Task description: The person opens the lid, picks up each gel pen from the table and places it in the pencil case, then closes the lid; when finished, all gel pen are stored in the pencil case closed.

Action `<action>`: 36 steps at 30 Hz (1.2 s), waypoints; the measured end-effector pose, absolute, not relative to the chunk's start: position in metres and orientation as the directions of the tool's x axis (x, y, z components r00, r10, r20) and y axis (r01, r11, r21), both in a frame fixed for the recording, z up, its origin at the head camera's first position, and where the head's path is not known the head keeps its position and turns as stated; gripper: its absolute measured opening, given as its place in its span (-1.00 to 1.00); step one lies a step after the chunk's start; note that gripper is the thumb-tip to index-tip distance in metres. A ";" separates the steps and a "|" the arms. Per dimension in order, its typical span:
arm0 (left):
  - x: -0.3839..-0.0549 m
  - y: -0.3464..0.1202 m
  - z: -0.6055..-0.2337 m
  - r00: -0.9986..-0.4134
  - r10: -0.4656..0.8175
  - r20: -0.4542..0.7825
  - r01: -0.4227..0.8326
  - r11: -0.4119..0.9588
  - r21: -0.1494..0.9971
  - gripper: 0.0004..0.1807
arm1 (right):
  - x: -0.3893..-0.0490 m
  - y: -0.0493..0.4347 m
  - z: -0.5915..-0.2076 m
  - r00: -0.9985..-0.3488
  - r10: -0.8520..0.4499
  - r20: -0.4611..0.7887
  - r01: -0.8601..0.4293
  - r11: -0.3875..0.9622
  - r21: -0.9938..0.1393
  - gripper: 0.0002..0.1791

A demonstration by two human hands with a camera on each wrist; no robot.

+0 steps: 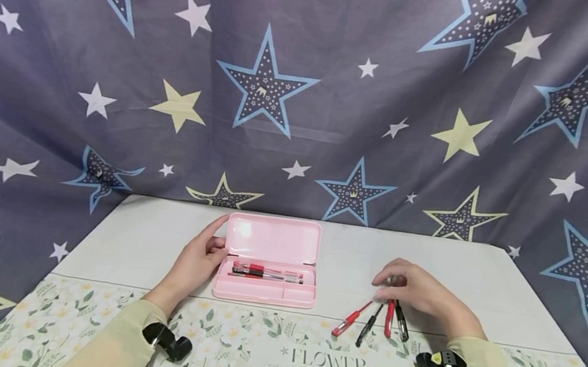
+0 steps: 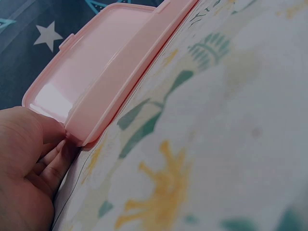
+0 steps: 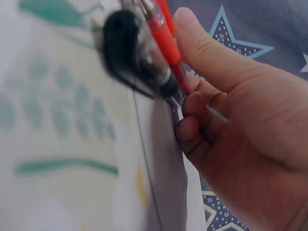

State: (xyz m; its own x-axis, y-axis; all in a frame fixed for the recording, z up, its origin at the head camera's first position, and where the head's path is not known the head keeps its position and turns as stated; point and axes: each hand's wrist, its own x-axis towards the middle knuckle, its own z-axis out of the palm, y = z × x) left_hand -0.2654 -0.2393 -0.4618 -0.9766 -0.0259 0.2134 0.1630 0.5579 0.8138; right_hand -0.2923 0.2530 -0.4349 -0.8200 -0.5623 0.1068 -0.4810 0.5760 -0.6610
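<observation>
A pink pencil case (image 1: 265, 291) lies with its lid (image 1: 274, 238) raised at the back. Inside its long compartment are several red and black pens (image 1: 259, 273). My left hand (image 1: 196, 264) holds the case's left side near the hinge; the left wrist view shows the fingers (image 2: 53, 166) at its corner. On the right, my right hand (image 1: 416, 287) is loosely bent over the far ends of pens on the table: a red pen (image 1: 389, 320) and a black pen (image 1: 401, 322). Another red pen (image 1: 350, 319) and black pen (image 1: 368, 327) lie just left. Whether the fingertips touch a pen is unclear.
The white table (image 1: 161, 220) has a floral cloth (image 1: 242, 361) with "FLOWER" lettering across its front part. A dark star-patterned curtain (image 1: 306, 108) hangs behind the table's back edge. Both wrists carry a small black camera (image 1: 167, 342).
</observation>
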 end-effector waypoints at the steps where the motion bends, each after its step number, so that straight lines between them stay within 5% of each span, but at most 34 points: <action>1: -0.266 -0.239 -0.462 -0.977 -0.025 0.212 0.162 0.557 0.814 -0.15 | -0.292 0.255 -0.435 -0.824 -0.555 0.113 -0.478 0.576 -0.663 -0.77; 26: -0.265 -0.239 -0.461 -0.979 -0.025 0.202 0.154 0.561 0.814 -0.14 | -0.292 0.284 -0.434 -0.873 -0.458 0.168 -0.438 0.586 -0.681 -0.79; 36: -0.265 -0.239 -0.461 -0.979 -0.030 0.203 0.151 0.563 0.812 -0.15 | -0.293 0.288 -0.434 -0.904 -0.426 0.045 -0.291 0.533 -0.794 -0.78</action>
State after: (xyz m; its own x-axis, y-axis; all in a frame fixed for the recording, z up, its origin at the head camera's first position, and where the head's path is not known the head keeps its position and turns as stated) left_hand -0.2646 -0.2389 -0.4611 -0.9787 -0.0304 0.2033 0.1512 0.5633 0.8123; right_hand -0.2927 0.2885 -0.4338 -0.9037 -0.4259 0.0447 -0.2906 0.5333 -0.7944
